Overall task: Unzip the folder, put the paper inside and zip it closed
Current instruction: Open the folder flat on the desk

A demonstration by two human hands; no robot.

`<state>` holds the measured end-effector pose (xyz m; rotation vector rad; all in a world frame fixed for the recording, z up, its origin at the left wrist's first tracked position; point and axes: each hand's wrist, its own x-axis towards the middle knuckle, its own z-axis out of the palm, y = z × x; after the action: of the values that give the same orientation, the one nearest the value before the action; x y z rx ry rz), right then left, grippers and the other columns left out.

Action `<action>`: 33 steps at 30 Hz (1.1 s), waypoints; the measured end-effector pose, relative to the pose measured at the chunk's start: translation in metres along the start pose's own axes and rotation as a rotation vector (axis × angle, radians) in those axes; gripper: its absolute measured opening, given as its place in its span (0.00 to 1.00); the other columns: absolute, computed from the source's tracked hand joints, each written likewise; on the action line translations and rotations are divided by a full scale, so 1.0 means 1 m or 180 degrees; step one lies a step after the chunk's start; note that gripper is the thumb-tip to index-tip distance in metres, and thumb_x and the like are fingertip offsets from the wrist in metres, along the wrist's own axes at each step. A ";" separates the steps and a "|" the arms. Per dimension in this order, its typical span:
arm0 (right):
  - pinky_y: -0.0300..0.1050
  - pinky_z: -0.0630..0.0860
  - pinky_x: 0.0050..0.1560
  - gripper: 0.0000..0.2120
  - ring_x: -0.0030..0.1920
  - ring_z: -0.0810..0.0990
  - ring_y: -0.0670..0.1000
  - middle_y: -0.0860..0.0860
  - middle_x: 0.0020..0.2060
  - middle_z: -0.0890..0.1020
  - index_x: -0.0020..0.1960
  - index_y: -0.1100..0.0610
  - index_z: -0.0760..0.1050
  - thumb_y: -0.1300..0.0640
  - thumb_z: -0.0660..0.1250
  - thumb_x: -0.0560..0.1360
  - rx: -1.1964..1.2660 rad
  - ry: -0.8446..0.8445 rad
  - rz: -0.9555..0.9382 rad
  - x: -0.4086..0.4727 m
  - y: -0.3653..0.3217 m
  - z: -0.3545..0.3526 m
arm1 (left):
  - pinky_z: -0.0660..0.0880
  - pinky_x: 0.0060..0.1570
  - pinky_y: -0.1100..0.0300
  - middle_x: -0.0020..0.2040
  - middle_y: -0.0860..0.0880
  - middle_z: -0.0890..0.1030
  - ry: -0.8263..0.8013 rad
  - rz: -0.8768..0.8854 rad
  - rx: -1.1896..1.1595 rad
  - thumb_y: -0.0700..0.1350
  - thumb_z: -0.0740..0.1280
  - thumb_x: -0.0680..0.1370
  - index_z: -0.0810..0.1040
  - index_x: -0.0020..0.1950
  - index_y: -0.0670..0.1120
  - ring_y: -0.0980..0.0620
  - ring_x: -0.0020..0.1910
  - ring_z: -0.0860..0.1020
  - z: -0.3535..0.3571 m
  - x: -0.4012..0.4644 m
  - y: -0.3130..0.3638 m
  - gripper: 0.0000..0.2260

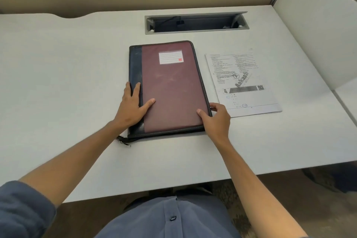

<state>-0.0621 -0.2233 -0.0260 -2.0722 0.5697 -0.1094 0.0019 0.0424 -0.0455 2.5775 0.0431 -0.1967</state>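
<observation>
A maroon zip folder [171,87] with a dark blue spine and a white label lies flat and closed in the middle of the white desk [67,75]. Its metal zipper pull [124,142] hangs off the near left corner. My left hand [132,105] rests flat on the folder's left side, fingers spread over the spine. My right hand [216,120] grips the folder's near right edge, thumb on the cover and fingers round the side. A printed sheet of paper [242,83] lies on the desk just right of the folder, touching neither hand.
A grey cable tray [196,22] with its lid open is set into the desk behind the folder. A white partition [316,31] stands along the right side, a beige wall at the back. The desk's front edge runs near my body.
</observation>
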 end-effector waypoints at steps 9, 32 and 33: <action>0.46 0.80 0.56 0.20 0.52 0.81 0.41 0.40 0.50 0.83 0.62 0.51 0.77 0.56 0.74 0.71 0.1183 0.0212 -0.0677 -0.036 -0.064 -0.017 | 0.72 0.57 0.45 0.71 0.46 0.69 0.0241 0.0021 0.0348 0.73 0.50 0.74 0.65 0.71 0.49 0.43 0.62 0.75 -0.041 0.002 0.041 0.36; 0.49 0.64 0.70 0.34 0.71 0.66 0.48 0.48 0.72 0.70 0.74 0.52 0.64 0.31 0.54 0.76 -0.1034 -0.0973 -0.2424 -0.052 -0.100 0.054 | 0.76 0.50 0.54 0.62 0.46 0.76 0.0828 0.0005 -0.0393 0.40 0.65 0.76 0.74 0.68 0.54 0.47 0.54 0.76 -0.242 -0.006 0.044 0.21; 0.51 0.62 0.71 0.35 0.73 0.64 0.49 0.49 0.74 0.67 0.75 0.52 0.62 0.31 0.53 0.76 -0.1302 -0.1011 -0.2354 -0.046 -0.086 0.058 | 0.76 0.52 0.53 0.62 0.46 0.77 0.0879 -0.0063 -0.0368 0.40 0.65 0.76 0.74 0.68 0.53 0.46 0.54 0.77 -0.245 -0.008 0.035 0.21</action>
<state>-0.0551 -0.1197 0.0196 -2.5385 -0.4214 -0.0908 0.0285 0.1425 0.1799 2.4714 0.1765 0.1515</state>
